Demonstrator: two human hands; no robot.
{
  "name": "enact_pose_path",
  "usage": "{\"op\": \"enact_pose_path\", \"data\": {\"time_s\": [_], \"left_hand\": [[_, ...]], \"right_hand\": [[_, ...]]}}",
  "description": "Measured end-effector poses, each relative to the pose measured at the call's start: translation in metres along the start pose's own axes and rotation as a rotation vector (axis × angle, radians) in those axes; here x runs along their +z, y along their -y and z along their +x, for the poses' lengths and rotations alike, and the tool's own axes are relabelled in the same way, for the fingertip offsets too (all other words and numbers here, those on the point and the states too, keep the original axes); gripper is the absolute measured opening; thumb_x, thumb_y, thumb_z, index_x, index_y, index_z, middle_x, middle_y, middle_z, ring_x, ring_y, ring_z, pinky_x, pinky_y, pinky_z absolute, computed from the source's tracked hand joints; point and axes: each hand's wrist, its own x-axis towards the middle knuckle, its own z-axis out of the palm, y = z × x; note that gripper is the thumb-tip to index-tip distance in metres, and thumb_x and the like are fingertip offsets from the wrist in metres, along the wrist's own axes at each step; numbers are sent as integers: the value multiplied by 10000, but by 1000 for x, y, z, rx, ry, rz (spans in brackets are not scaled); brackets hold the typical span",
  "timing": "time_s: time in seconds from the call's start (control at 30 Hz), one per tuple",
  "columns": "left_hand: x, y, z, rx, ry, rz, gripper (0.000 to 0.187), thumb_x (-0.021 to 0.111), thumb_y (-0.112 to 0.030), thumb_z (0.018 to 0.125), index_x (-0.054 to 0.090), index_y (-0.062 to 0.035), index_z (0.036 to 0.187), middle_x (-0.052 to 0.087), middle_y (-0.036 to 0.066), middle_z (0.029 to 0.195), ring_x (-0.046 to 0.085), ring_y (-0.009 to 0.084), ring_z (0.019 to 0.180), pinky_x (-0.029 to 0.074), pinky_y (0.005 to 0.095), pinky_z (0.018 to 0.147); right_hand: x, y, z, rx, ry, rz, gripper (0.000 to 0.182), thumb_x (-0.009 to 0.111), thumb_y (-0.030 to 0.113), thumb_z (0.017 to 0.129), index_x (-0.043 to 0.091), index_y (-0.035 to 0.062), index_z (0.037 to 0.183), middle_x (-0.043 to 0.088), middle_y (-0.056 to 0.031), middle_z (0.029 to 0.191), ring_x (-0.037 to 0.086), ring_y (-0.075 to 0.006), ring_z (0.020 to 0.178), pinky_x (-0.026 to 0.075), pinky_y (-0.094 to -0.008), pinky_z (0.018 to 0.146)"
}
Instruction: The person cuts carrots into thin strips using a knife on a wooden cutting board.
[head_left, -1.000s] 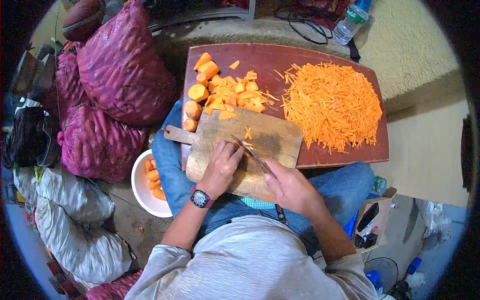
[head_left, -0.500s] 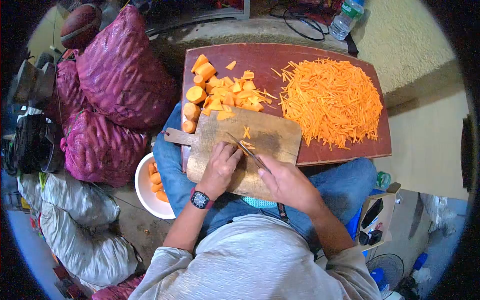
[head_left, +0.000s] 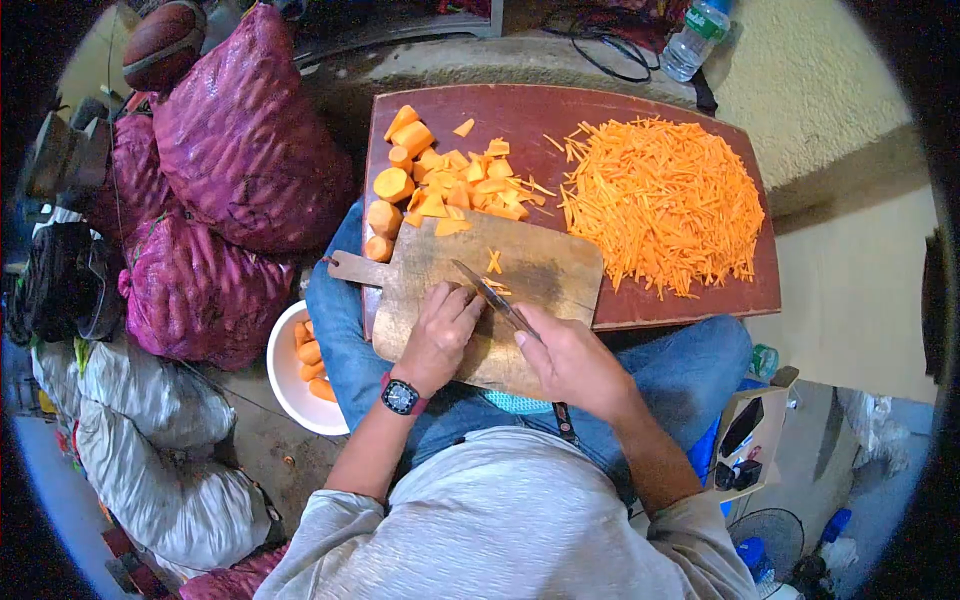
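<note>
My right hand (head_left: 570, 360) grips a knife (head_left: 495, 298), its blade slanting up and left over the wooden cutting board (head_left: 420, 330). My left hand (head_left: 443, 325) presses on the board with curled fingers, tips close beside the blade; whatever lies under them is hidden. A few cut carrot strips (head_left: 494, 262) rest on the board just past the knife. Carrot slices and chunks (head_left: 465, 185) are heaped at the board's far left edge, some overlapping it. To the right, a large mound of carrot strips (head_left: 660, 205) sits on the dark red tabletop (head_left: 530, 115).
A white bowl (head_left: 283, 385) with carrots stands on the floor left of my leg. Pink mesh sacks (head_left: 240, 150) and white sacks (head_left: 165, 480) crowd the left side. A plastic bottle (head_left: 692, 42) stands at the back right. An open box (head_left: 750, 440) is at right.
The knife blade has shifted slightly and looks a little flatter to the board. Both hands stay in nearly the same place. The camera view has moved very slightly.
</note>
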Motion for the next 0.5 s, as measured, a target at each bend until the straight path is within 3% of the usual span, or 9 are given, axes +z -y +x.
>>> {"op": "enact_pose_path", "data": {"time_s": [0.2, 0.27, 0.3, 0.5], "left_hand": [[-4, 0, 3, 42, -40, 29, 388, 649, -39, 852, 726, 54, 1221, 669, 186, 1164, 612, 388, 1146, 515, 501, 1055], [-4, -2, 3, 49, -34, 26, 379, 658, -40, 843, 728, 56, 1203, 670, 185, 1148, 614, 386, 1137, 522, 486, 1041], [-5, -2, 4, 54, -53, 29, 374, 662, -28, 830, 727, 53, 1190, 673, 182, 1132, 623, 379, 1115, 533, 473, 1009], [-5, 0, 10, -36, -225, -70, 315, 704, 78, 790, 742, 32, 1099, 694, 176, 1025, 659, 370, 972, 552, 452, 890]], "right_hand": [[4, 2, 3, -33, -24, -45, 350, 617, 162, 1071, 555, -23, 1361, 732, -340, 1006, 711, -561, 947, 565, -631, 803], [3, 1, 8, -36, -8, -101, 369, 618, 172, 1082, 589, -25, 1393, 720, -331, 1021, 718, -526, 948, 567, -541, 781], [2, 1, 7, -37, -18, -101, 369, 618, 172, 1082, 589, -25, 1393, 720, -331, 1021, 718, -526, 948, 567, -541, 781], [-17, 3, -8, 2, -226, 129, 397, 616, 162, 1078, 585, -1, 1439, 722, -325, 1029, 746, -489, 970, 579, -514, 834]]}}
